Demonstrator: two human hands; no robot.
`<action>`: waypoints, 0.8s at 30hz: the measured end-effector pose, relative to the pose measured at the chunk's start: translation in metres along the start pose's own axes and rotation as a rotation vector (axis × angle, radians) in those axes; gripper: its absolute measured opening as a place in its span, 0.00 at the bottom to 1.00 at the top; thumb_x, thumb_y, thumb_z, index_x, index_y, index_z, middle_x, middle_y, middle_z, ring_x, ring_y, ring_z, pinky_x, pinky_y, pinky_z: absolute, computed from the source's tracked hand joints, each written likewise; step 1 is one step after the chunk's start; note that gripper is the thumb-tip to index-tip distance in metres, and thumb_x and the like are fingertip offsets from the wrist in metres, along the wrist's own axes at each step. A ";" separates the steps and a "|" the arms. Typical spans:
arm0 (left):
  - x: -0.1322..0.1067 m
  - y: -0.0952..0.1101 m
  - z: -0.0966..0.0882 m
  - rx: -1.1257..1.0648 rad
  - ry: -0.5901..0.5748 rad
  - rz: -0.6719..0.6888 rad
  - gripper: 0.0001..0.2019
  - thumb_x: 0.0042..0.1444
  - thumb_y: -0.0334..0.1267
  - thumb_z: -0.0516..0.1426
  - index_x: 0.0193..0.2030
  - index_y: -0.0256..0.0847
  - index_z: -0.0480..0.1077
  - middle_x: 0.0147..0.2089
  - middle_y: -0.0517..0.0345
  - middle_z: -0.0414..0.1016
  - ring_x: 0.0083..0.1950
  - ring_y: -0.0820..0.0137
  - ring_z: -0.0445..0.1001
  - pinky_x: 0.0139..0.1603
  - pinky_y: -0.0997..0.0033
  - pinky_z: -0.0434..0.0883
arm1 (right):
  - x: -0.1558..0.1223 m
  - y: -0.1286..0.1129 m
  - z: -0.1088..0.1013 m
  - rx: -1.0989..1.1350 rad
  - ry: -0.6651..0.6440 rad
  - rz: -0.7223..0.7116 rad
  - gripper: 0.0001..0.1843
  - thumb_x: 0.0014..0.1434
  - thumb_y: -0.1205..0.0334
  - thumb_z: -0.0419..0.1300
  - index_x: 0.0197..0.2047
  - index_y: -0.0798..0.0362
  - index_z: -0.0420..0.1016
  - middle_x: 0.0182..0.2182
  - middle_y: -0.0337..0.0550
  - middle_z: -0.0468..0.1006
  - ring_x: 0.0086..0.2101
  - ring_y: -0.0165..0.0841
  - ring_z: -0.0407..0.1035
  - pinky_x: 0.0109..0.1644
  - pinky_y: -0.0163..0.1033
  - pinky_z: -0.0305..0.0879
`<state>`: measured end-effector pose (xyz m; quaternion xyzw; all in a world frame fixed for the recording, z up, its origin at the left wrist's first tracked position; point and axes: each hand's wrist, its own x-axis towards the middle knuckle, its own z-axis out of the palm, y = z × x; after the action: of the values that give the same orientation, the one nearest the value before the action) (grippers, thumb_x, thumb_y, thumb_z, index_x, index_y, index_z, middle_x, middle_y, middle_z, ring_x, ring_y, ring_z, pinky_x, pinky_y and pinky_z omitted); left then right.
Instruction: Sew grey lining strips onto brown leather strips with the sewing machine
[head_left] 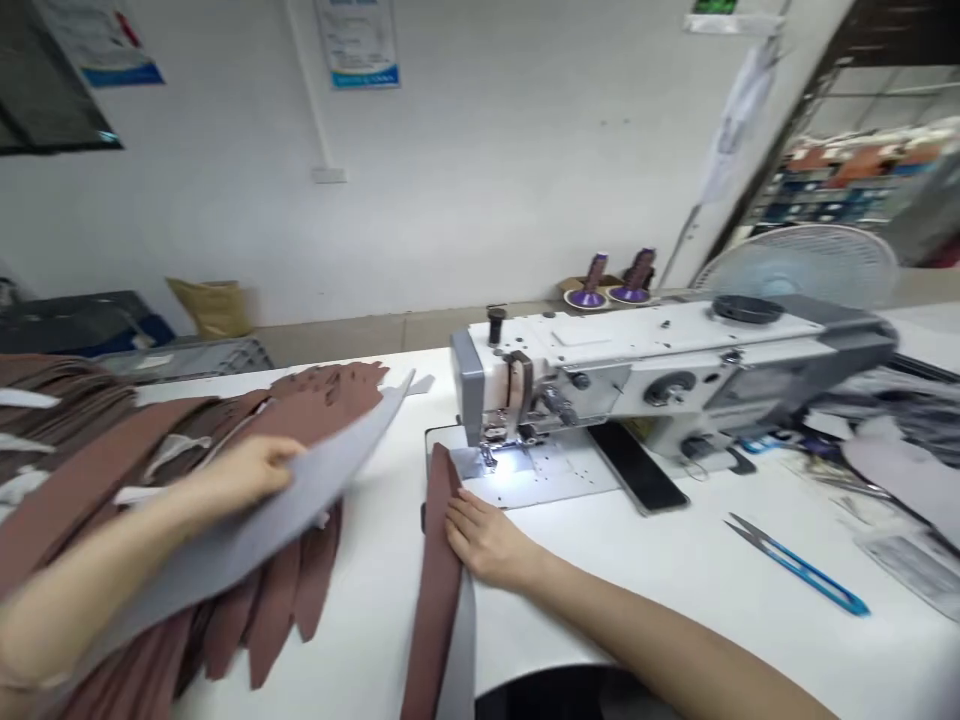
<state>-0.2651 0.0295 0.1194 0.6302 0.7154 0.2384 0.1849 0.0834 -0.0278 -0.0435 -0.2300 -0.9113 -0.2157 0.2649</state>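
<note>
My left hand [244, 472] is closed on a long grey-backed strip [322, 475], lifted over a pile of brown strips [112, 450] at the left of the white table [637, 580]. My right hand [487, 540] lies with fingers bent on a brown strip [439, 590] that runs from the table's front edge up to the sewing machine's presser foot [489, 455]. The white sewing machine [660, 370] stands across the middle, its lamp lit over the needle plate.
Blue-handled thread snips [799, 565] lie on the table at the right. A black phone [637, 480] rests beside the machine's bed. A fan [802, 265] and two thread cones [615, 280] stand behind the machine. Papers and clutter fill the far right.
</note>
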 end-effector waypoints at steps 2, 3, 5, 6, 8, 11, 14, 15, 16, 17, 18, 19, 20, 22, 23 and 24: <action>-0.030 0.019 0.054 0.281 -0.520 0.047 0.18 0.40 0.27 0.53 0.35 0.45 0.78 0.30 0.63 0.81 0.30 0.64 0.78 0.29 0.72 0.71 | -0.008 -0.002 0.001 -0.002 0.020 -0.010 0.12 0.64 0.73 0.49 0.39 0.63 0.75 0.37 0.57 0.79 0.44 0.42 0.74 0.60 0.53 0.65; -0.045 0.029 0.075 0.421 -0.593 0.105 0.21 0.42 0.25 0.51 0.40 0.43 0.78 0.37 0.58 0.82 0.38 0.62 0.80 0.37 0.70 0.73 | -0.014 -0.003 0.001 0.001 0.029 -0.016 0.12 0.64 0.73 0.49 0.38 0.63 0.74 0.37 0.57 0.79 0.43 0.42 0.74 0.60 0.54 0.65; -0.070 0.048 0.107 0.658 -0.541 0.283 0.27 0.47 0.22 0.47 0.52 0.39 0.75 0.51 0.46 0.79 0.52 0.57 0.77 0.50 0.61 0.72 | -0.025 -0.005 0.002 0.017 0.041 -0.018 0.11 0.63 0.73 0.50 0.36 0.62 0.74 0.36 0.58 0.79 0.43 0.43 0.74 0.60 0.55 0.64; -0.081 0.057 0.119 0.723 -0.510 0.393 0.30 0.48 0.21 0.46 0.58 0.37 0.71 0.57 0.42 0.74 0.58 0.56 0.73 0.54 0.57 0.70 | -0.030 -0.005 0.002 0.031 0.035 -0.009 0.10 0.62 0.74 0.51 0.37 0.63 0.74 0.36 0.59 0.79 0.44 0.44 0.74 0.60 0.55 0.65; -0.100 0.071 0.140 0.754 -0.512 0.629 0.34 0.49 0.22 0.48 0.66 0.39 0.63 0.66 0.42 0.65 0.65 0.55 0.65 0.61 0.54 0.66 | -0.037 -0.004 0.002 0.075 0.008 0.019 0.10 0.63 0.74 0.51 0.40 0.65 0.73 0.39 0.60 0.79 0.48 0.44 0.72 0.60 0.53 0.65; -0.118 0.079 0.175 0.727 -0.471 0.886 0.33 0.50 0.24 0.51 0.66 0.38 0.62 0.67 0.42 0.64 0.66 0.54 0.63 0.62 0.52 0.64 | -0.039 0.001 0.001 0.127 0.001 0.037 0.12 0.64 0.74 0.49 0.42 0.65 0.74 0.39 0.58 0.79 0.47 0.42 0.72 0.58 0.50 0.67; -0.115 0.072 0.212 0.740 -0.212 0.947 0.26 0.56 0.22 0.45 0.60 0.30 0.67 0.58 0.36 0.71 0.56 0.56 0.70 0.55 0.54 0.69 | -0.035 0.008 -0.002 0.134 -0.004 0.030 0.12 0.65 0.73 0.49 0.41 0.67 0.74 0.36 0.56 0.79 0.41 0.40 0.73 0.57 0.49 0.68; -0.109 0.069 0.222 0.729 -0.145 0.941 0.25 0.57 0.21 0.44 0.59 0.29 0.68 0.54 0.36 0.73 0.52 0.57 0.72 0.52 0.56 0.70 | -0.033 0.010 -0.003 0.134 -0.006 0.024 0.12 0.65 0.73 0.50 0.42 0.68 0.74 0.37 0.56 0.78 0.41 0.40 0.73 0.58 0.48 0.67; -0.102 0.067 0.230 0.709 -0.101 0.927 0.23 0.58 0.21 0.44 0.58 0.29 0.68 0.49 0.38 0.74 0.48 0.59 0.72 0.49 0.57 0.70 | -0.032 0.012 -0.004 0.133 -0.006 0.017 0.12 0.65 0.72 0.50 0.43 0.69 0.74 0.39 0.57 0.78 0.43 0.41 0.72 0.59 0.48 0.66; -0.094 0.065 0.236 0.686 -0.077 0.909 0.22 0.59 0.22 0.44 0.57 0.30 0.68 0.46 0.41 0.74 0.45 0.60 0.72 0.46 0.59 0.70 | -0.032 0.014 -0.004 0.130 -0.005 0.012 0.12 0.65 0.72 0.51 0.43 0.69 0.74 0.41 0.59 0.78 0.45 0.42 0.71 0.60 0.48 0.65; -0.085 0.066 0.241 0.660 -0.066 0.888 0.21 0.60 0.23 0.45 0.57 0.31 0.68 0.43 0.44 0.73 0.44 0.61 0.71 0.44 0.60 0.70 | -0.031 0.016 -0.005 0.128 -0.007 0.006 0.12 0.65 0.72 0.51 0.43 0.68 0.75 0.42 0.59 0.77 0.47 0.42 0.71 0.60 0.47 0.65; -0.078 0.067 0.244 0.638 -0.064 0.867 0.20 0.60 0.24 0.45 0.56 0.32 0.68 0.41 0.46 0.72 0.43 0.62 0.70 0.42 0.61 0.70 | -0.032 0.018 -0.006 0.128 -0.015 0.002 0.11 0.65 0.72 0.52 0.41 0.67 0.75 0.42 0.59 0.77 0.47 0.43 0.70 0.60 0.47 0.65; -0.072 0.070 0.246 0.625 -0.066 0.847 0.19 0.61 0.25 0.45 0.56 0.33 0.68 0.40 0.48 0.71 0.43 0.62 0.69 0.42 0.62 0.70 | -0.032 0.020 -0.006 0.130 -0.031 -0.004 0.11 0.65 0.72 0.52 0.39 0.66 0.75 0.40 0.58 0.77 0.46 0.42 0.70 0.58 0.46 0.66; -0.065 0.079 0.250 0.633 -0.072 0.811 0.18 0.61 0.25 0.46 0.54 0.34 0.68 0.40 0.49 0.70 0.43 0.62 0.68 0.42 0.63 0.69 | -0.033 0.024 -0.006 0.139 -0.062 -0.015 0.11 0.65 0.73 0.52 0.35 0.64 0.75 0.36 0.56 0.77 0.42 0.40 0.71 0.54 0.45 0.69; -0.063 0.084 0.251 0.646 -0.080 0.794 0.17 0.61 0.25 0.46 0.53 0.33 0.69 0.40 0.49 0.70 0.43 0.62 0.68 0.43 0.63 0.69 | -0.034 0.026 -0.007 0.144 -0.073 -0.020 0.11 0.65 0.73 0.52 0.34 0.63 0.75 0.34 0.55 0.76 0.40 0.39 0.71 0.52 0.44 0.70; -0.062 0.088 0.252 0.656 -0.096 0.780 0.17 0.60 0.25 0.47 0.53 0.33 0.69 0.41 0.49 0.70 0.43 0.62 0.68 0.43 0.62 0.69 | -0.035 0.028 -0.007 0.146 -0.079 -0.023 0.12 0.65 0.74 0.51 0.33 0.63 0.75 0.33 0.55 0.76 0.39 0.39 0.71 0.50 0.43 0.71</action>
<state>-0.0422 0.0031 -0.0383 0.8853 0.4551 0.0233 -0.0928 0.1277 -0.0201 -0.0510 -0.2078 -0.9370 -0.1425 0.2420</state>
